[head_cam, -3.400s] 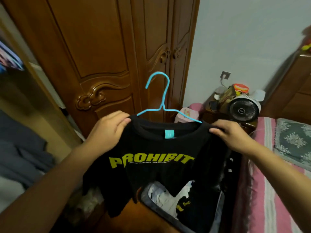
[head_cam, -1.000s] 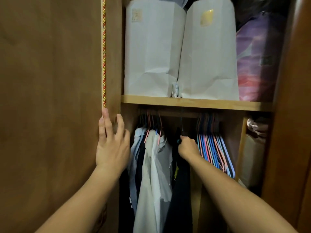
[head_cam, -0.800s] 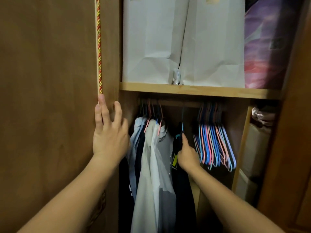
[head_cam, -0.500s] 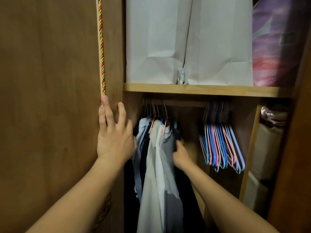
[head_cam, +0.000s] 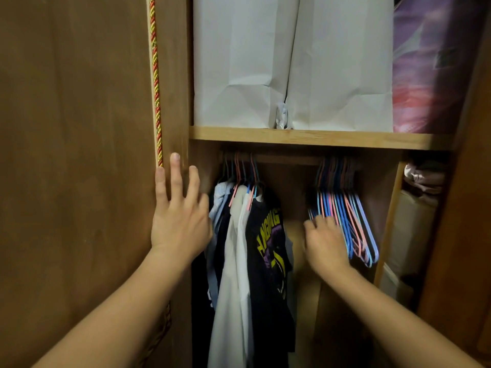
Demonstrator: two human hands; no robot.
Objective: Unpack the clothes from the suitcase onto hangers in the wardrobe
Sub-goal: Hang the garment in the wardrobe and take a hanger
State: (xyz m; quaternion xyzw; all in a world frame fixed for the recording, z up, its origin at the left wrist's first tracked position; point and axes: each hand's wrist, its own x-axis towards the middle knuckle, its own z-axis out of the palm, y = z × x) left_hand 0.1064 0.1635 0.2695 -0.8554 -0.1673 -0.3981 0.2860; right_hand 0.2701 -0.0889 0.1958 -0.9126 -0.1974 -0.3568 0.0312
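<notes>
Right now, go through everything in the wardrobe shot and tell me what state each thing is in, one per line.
Wardrobe door: open, left hand flat against its edge.
Left hand: fingers straight, pressing the door.
Right hand: blurred, reaching to the empty hangers, grip unclear.
Empty hangers: bunched on the rail, bare.
Black printed T-shirt: hung on the rail beside the shirts.
White shirts: hanging.
White paper bags: upright on the shelf.

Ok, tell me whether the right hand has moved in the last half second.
Yes. The right hand has gone rightward along the rail, from the hung clothes to the bunch of empty hangers, judged against the shelf above.
</notes>
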